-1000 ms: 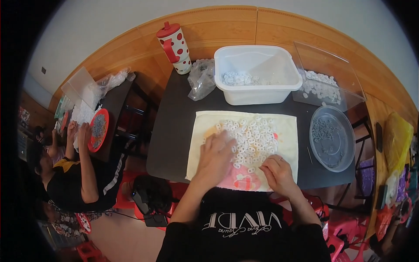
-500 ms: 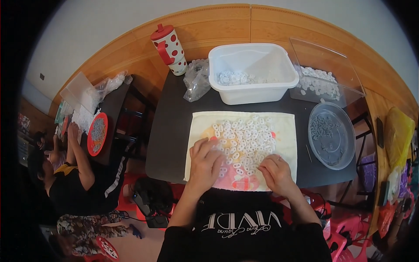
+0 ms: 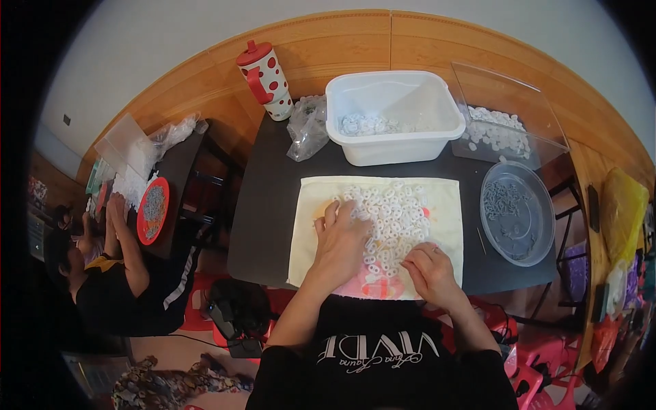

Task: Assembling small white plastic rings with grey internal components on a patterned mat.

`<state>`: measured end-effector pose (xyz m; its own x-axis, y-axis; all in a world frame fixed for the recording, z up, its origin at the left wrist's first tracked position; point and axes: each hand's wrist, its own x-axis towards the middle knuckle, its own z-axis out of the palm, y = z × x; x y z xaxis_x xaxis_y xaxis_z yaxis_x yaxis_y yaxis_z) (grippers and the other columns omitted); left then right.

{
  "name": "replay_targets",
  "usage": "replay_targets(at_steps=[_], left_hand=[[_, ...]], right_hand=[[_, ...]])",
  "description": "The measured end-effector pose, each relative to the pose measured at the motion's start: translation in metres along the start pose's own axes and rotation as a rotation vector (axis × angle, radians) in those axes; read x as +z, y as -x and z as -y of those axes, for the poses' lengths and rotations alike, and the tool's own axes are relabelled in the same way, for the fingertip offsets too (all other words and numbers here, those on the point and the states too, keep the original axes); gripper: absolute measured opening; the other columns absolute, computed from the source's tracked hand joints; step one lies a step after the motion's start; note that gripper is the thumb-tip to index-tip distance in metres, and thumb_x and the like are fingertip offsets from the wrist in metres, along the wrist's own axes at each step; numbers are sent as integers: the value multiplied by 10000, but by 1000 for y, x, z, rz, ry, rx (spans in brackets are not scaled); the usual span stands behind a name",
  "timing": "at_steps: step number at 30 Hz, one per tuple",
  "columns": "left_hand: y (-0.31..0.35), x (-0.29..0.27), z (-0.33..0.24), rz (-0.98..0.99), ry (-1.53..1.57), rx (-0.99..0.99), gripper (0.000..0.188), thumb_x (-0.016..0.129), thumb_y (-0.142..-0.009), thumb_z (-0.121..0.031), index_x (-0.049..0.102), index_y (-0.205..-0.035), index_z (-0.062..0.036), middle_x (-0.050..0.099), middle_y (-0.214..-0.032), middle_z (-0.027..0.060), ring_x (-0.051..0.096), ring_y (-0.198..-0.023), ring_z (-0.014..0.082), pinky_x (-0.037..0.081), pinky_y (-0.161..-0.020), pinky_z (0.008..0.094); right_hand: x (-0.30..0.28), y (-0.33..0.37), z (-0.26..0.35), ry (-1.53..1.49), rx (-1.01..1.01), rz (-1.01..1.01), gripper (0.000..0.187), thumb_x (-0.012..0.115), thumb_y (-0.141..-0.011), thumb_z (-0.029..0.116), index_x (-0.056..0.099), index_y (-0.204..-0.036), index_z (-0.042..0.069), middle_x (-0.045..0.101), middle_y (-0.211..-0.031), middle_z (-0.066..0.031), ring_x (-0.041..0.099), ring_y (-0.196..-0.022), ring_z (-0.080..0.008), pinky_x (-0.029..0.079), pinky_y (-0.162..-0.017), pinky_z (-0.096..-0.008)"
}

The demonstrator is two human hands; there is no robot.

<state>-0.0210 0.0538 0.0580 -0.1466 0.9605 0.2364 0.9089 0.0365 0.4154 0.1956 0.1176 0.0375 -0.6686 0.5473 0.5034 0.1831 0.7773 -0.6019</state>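
A pile of small white plastic pieces (image 3: pixel 393 212), oval with two round holes, lies loose on a pale yellow patterned cloth (image 3: pixel 447 205). My left hand (image 3: pixel 342 242) rests on the left side of the pile, its fingers apart and curved over the pieces; the palm side is hidden. At the lower right of the pile, my right hand (image 3: pixel 432 273) has its fingers drawn together. Whatever sits between those fingertips is too small to make out.
Beyond the cloth stands a white tub (image 3: pixel 396 147) with white pieces inside. Right of it are a clear box (image 3: pixel 519 147) of white discs and a round tray (image 3: pixel 533 239) of small grey parts. A spotted tumbler (image 3: pixel 273 89) and plastic bag (image 3: pixel 309 130) stand far left. Another person (image 3: pixel 113 283) works leftward.
My left hand has slid right and away from me, onto the pile's left part. My right hand has barely moved. At lower left, a person in patterned clothing has shifted.
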Motion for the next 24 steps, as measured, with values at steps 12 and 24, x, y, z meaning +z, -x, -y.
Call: replay_targets(at_steps=[12, 24], left_hand=[[10, 1, 9, -262, 580, 6, 170, 769, -801, 27, 760, -959, -34, 702, -992, 106, 646, -974, 212, 512, -787, 315], [37, 7, -10, -39, 1538, -238, 124, 671, -920, 68, 724, -1032, 61, 721, -928, 83, 674, -812, 119, 560, -740, 255]], right_hand=[[2, 2, 3, -273, 183, -49, 50, 646, -896, -60, 618, -913, -22, 625, -823, -115, 622, -757, -217, 482, -688, -312], [31, -27, 25, -584, 257, -152, 28, 590, -962, -21, 611, -943, -23, 606, -820, -86, 596, -745, -145, 466, -686, -269]])
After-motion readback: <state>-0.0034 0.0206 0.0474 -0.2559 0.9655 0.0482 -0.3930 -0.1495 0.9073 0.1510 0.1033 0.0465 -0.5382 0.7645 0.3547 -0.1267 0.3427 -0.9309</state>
